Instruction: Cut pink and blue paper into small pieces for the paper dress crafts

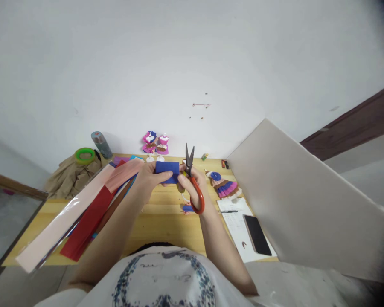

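A folded piece of blue paper (168, 167) is held up over the middle of the wooden table (166, 228). My left hand (152, 177) pinches it from the left, with the thumb lying across its front. At its right edge, my right hand (193, 183) touches the paper with thumb and fingertips and also holds orange-handled scissors (197, 196). The scissor blades point up toward the wall and stand slightly apart, beside the paper. Below my right hand lies a small blue and pink piece (188, 208) on the table.
Long paper strips (92, 219) cover the left side, near a cloth (71, 177) and a flask (101, 145). Two small dress forms (149, 143) stand at the back. On the right are a ruffled paper dress (224, 186), a white sheet (235, 226), a phone (257, 234) and a white board (301, 200).
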Tool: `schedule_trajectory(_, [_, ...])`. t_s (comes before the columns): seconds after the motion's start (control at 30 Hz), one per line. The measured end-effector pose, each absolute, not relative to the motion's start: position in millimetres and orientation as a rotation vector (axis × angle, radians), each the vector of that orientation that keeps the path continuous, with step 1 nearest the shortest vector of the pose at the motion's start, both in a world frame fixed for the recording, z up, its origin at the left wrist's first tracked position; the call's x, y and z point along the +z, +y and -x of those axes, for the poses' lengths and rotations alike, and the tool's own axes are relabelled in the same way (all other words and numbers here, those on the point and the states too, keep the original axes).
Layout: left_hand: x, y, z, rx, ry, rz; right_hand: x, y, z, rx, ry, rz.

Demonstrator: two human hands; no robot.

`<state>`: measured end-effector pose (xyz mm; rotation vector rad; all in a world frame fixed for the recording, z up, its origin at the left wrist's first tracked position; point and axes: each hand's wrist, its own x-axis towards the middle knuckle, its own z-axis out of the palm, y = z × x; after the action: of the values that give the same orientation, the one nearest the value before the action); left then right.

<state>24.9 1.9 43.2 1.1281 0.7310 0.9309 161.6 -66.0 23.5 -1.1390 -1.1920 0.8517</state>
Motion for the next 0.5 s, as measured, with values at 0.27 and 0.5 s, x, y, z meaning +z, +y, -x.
schedule_trajectory(0.27, [40.5,2.3,-18.9,0.885,0.708,-1.233,18.9,-65.1,-156.7,0.881,-1.072,1.178])
schedule_trajectory(0.5, [28.9,-2.6,-25.8,0.973,0.652,-1.124,18.4,-62.2,-154.3,0.915,-0.987,1.122])
